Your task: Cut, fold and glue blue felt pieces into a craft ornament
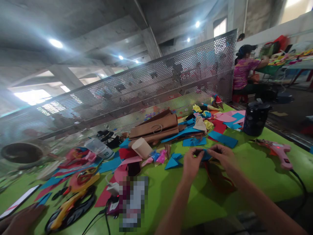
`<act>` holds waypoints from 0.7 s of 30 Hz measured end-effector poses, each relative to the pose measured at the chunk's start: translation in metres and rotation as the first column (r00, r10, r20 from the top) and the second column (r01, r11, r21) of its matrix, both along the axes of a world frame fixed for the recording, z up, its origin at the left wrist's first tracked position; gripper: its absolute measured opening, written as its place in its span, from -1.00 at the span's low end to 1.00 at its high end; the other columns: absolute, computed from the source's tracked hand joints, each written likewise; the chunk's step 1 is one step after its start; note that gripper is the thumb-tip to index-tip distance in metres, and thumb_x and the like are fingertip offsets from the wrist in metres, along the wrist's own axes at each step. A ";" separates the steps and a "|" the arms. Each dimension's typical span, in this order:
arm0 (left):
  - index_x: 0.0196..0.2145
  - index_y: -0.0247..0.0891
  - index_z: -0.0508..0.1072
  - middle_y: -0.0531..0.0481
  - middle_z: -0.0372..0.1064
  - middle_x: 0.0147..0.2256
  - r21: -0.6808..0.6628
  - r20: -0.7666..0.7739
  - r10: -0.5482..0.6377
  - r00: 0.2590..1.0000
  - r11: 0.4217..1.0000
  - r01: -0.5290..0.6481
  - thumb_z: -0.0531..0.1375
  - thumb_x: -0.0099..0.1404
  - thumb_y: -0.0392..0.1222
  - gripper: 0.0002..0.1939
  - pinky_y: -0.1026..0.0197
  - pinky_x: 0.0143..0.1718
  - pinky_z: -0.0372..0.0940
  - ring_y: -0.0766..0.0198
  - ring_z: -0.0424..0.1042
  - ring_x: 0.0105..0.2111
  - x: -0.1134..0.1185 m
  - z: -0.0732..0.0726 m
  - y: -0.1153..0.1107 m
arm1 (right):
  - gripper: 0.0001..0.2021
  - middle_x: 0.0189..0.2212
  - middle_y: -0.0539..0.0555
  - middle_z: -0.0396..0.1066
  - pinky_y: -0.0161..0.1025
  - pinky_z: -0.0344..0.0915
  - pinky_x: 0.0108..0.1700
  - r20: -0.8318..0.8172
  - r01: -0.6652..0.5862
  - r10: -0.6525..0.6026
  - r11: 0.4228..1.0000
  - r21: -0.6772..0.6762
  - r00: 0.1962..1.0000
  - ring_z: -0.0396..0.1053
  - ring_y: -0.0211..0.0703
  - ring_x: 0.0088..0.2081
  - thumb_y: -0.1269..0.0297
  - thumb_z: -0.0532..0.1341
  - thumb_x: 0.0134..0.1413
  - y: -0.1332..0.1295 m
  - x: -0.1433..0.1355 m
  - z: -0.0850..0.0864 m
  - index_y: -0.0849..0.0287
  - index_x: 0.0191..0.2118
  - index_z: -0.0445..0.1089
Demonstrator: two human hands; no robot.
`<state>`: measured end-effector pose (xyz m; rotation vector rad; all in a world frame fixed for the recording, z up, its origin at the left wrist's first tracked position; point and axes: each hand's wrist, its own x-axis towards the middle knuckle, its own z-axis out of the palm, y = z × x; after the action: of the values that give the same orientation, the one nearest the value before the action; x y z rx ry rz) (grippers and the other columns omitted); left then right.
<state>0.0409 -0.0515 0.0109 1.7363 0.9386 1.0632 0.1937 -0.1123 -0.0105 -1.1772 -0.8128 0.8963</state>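
My left hand (192, 161) and my right hand (222, 156) meet above the green table. Between their fingertips they pinch a small blue piece of felt or paper (206, 154), partly covered by the fingers. Beneath it an orange-red strip (228, 181) curves down towards the tabletop; whether it is joined to the blue piece I cannot tell. Left of my left hand lie folded blue pieces (173, 162). A pink glue gun (281, 152) rests to the right of my right hand, its cord running off the table edge.
Brown sheets (156, 125) and coloured scraps (223, 138) cover the far side, below a perforated metal screen (146, 88). A dark mug (256, 118) stands at right. At left are a yellow-handled tool (62, 212), a phone (19, 201) and another person's hand (26, 218). Someone sits beyond (244, 71).
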 end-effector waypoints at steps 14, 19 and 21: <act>-0.28 -0.33 0.60 0.00 0.51 -0.39 -0.311 0.201 -0.120 0.972 0.933 0.179 0.43 0.08 -0.03 -0.66 0.25 -0.25 0.28 0.28 0.40 -0.36 0.005 0.001 0.004 | -0.57 -0.63 -0.08 0.32 -0.33 0.17 -0.54 -0.178 -0.084 0.080 0.996 -0.015 0.981 0.20 -0.33 -0.60 -0.10 0.50 -0.22 0.003 0.005 -0.003 0.18 -0.48 0.47; -0.39 -0.33 0.56 0.04 0.46 -0.46 -0.412 0.237 -0.077 0.968 0.895 0.172 0.44 0.00 -0.02 -0.67 0.26 -0.30 0.27 0.31 0.37 -0.43 0.010 0.003 0.005 | -0.56 -0.59 -0.05 0.39 -0.31 0.27 -0.51 -0.220 -0.116 0.105 0.993 -0.036 0.970 0.28 -0.29 -0.59 -0.11 0.50 -0.25 0.004 0.007 -0.006 0.19 -0.44 0.50; -0.40 -0.32 0.55 0.05 0.44 -0.48 -0.422 0.236 -0.067 0.970 0.891 0.164 0.44 -0.02 -0.02 -0.67 0.27 -0.34 0.26 0.33 0.36 -0.45 0.011 0.004 0.005 | -0.56 -0.60 -0.06 0.38 -0.32 0.27 -0.51 -0.228 -0.113 0.102 0.993 -0.038 0.968 0.27 -0.30 -0.60 -0.10 0.51 -0.26 0.005 0.007 -0.006 0.18 -0.45 0.50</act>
<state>0.0520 -0.0468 0.0151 1.2586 0.8471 0.8590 0.2009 -0.1072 -0.0168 -1.0592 -0.6772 1.1241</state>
